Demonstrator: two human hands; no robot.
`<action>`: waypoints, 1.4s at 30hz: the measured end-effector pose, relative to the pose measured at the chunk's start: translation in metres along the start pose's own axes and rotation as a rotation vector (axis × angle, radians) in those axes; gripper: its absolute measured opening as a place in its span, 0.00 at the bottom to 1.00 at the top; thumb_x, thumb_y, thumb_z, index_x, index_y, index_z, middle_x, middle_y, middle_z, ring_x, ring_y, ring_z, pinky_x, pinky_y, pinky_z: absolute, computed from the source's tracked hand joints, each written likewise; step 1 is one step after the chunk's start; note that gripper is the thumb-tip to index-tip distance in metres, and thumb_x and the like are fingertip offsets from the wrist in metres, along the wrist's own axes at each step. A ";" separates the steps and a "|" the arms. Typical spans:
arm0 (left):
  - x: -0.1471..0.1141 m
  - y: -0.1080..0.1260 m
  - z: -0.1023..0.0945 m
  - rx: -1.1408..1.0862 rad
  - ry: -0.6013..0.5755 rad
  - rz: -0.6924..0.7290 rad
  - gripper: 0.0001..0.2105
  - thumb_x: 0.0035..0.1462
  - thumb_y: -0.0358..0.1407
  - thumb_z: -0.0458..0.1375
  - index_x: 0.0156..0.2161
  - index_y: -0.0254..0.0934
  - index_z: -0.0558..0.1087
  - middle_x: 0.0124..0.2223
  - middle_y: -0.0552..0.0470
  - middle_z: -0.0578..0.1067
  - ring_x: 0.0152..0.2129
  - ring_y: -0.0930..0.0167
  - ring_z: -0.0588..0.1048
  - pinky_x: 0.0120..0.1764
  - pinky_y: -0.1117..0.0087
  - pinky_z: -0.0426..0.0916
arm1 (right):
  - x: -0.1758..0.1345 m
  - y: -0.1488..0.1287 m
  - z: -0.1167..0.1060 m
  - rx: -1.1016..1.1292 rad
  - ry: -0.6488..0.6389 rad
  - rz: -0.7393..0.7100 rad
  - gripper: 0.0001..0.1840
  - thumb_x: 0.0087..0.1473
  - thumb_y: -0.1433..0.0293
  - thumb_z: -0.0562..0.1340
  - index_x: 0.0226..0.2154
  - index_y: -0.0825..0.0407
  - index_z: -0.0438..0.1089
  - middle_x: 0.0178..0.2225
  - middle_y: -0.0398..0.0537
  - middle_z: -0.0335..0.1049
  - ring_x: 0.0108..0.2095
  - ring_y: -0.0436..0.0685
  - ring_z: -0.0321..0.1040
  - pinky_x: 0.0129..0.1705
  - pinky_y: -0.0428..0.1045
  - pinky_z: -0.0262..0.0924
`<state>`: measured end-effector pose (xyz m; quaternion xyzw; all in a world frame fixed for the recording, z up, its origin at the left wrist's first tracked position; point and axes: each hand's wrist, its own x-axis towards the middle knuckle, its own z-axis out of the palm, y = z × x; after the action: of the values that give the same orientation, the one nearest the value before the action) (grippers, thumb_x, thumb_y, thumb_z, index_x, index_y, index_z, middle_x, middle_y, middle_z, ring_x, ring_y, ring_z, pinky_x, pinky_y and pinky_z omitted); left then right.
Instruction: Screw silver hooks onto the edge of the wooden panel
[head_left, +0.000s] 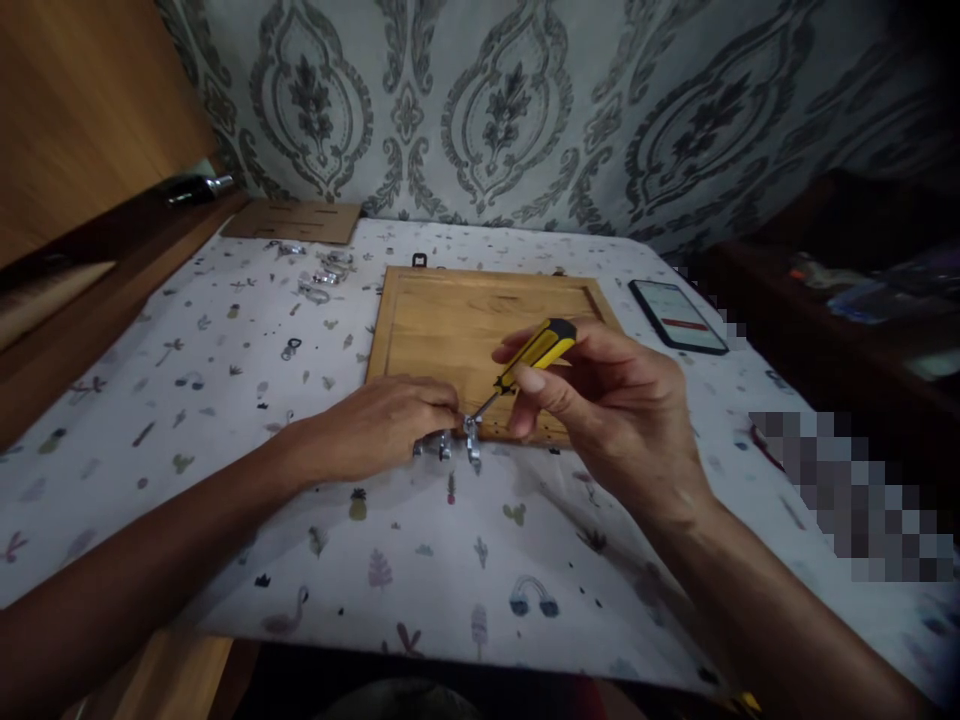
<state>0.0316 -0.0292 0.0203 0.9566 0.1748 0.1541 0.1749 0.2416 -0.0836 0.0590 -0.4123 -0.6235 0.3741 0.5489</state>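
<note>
A framed wooden board (442, 330) lies flat on the table, with several shiny metal hooks (473, 440) along its near edge. My left hand (390, 420) is closed over the board's near left edge, fingertips beside the hooks; its thumb is mostly hidden. A yellow and black screwdriver (544, 345) is held in the fingers of my right hand (622, 400). It slants down to the left, and its tip meets the top of the rightmost visible hook. Whether a screw sits under the tip is too small to tell.
More metal hooks (326, 275) lie at the back left, near a flat piece of cardboard (292, 220). A phone (679, 317) with a lit screen rests right of the board. The table has a printed white cloth (420, 590); a patterned curtain (420, 120) hangs behind.
</note>
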 end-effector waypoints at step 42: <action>0.003 0.008 -0.009 0.098 -0.058 -0.025 0.18 0.65 0.24 0.48 0.49 0.38 0.78 0.48 0.47 0.80 0.42 0.68 0.80 0.43 0.69 0.75 | -0.016 0.012 -0.002 -0.175 0.150 -0.083 0.12 0.55 0.62 0.71 0.31 0.48 0.68 0.26 0.38 0.69 0.19 0.47 0.69 0.17 0.43 0.65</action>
<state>0.0337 -0.0320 0.0319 0.9658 0.1890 0.1154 0.1349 0.2457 -0.0937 0.0428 -0.4595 -0.6275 0.2634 0.5707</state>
